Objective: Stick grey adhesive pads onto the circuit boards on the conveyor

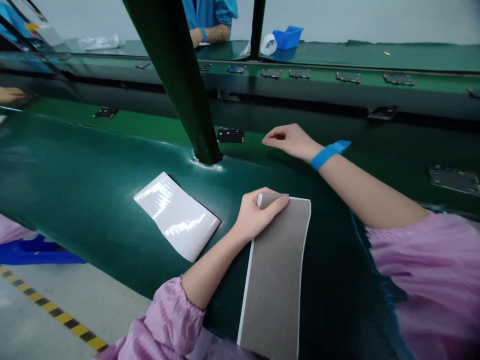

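Note:
My left hand (pixel 258 212) is closed on the top end of a long grey strip with white edges (pixel 279 280), thumb on top. The strip hangs down toward me past the bench edge. My right hand (pixel 288 140), with a blue wrist strap (pixel 330 154), is over the green conveyor belt, thumb and fingers pinched together. Whatever lies between those fingertips is too small to make out. Just left of them, a black circuit board (pixel 230 135) sits on the belt, apart from the hand. A glossy white sheet (pixel 176 215) lies on the green bench mat, left of my left hand.
A dark slanted post (pixel 180 85) rises from the bench beside the board. More boards lie along the belts, including one at the right (pixel 453 179). Across the line are a co-worker's arm (pixel 215 34), a white tape roll (pixel 268 45) and a blue bin (pixel 288 38).

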Motion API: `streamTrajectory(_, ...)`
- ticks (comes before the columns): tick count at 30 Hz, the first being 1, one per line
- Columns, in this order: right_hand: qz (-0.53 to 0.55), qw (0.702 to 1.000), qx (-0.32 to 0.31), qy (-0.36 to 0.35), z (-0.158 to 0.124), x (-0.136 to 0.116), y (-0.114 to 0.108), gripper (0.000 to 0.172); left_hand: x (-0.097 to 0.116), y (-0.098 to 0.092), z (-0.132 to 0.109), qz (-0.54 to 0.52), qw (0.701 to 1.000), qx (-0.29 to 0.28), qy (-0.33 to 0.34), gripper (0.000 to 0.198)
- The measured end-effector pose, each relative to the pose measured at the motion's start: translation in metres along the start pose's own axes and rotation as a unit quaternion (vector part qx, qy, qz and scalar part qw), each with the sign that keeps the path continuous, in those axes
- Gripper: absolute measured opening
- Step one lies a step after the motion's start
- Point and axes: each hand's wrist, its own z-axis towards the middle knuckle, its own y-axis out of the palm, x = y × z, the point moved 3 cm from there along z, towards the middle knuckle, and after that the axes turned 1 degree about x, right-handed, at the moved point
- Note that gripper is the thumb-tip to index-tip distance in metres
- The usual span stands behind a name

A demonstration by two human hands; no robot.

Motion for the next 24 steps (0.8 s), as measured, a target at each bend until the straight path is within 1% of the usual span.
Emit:
streamTrajectory(2, -0.007, 1.0, -0.008, -0.002, 0.033, 0.008, 0.016, 0.022, -0.001, -0.004, 0.006, 0.007, 1.0, 0.019, 0.0, 0.024)
streamTrajectory(5, -0.053, 0.998, -0.029, -0.019, 0.071, 0.014, 0.031, 0.022, -0.003, -0.01, 0.013, 0.026, 0.999, 0.044, -0.007, 0.025)
streamTrajectory(7, -0.091, 0.994, -0.039, -0.039, 0.088, 0.017, 0.036, 0.024, -0.004, -0.012, 0.016, 0.039, 0.998, 0.052, -0.003, 0.024)
streamTrajectory(10, -0.128, 0.988, -0.057, -0.062, 0.105, 0.023, 0.04, 0.028, -0.004, -0.012, 0.017, 0.054, 0.997, 0.047, 0.008, 0.022)
streamTrajectory(15, -0.15, 0.982, -0.096, -0.064, 0.112, 0.038, 0.043, 0.032, -0.005, -0.011, 0.016, 0.07, 0.997, 0.036, -0.001, 0.022)
streamTrajectory(20, -0.154, 0.981, -0.095, -0.063, 0.108, 0.047, 0.037, 0.032, -0.004, -0.012, 0.016, 0.072, 0.997, 0.03, 0.002, 0.023)
streamTrajectory(24, -0.152, 0.983, -0.079, -0.062, 0.1, 0.047, 0.037, 0.023, -0.005, -0.011, 0.017, 0.075, 0.997, 0.03, 0.003, 0.023)
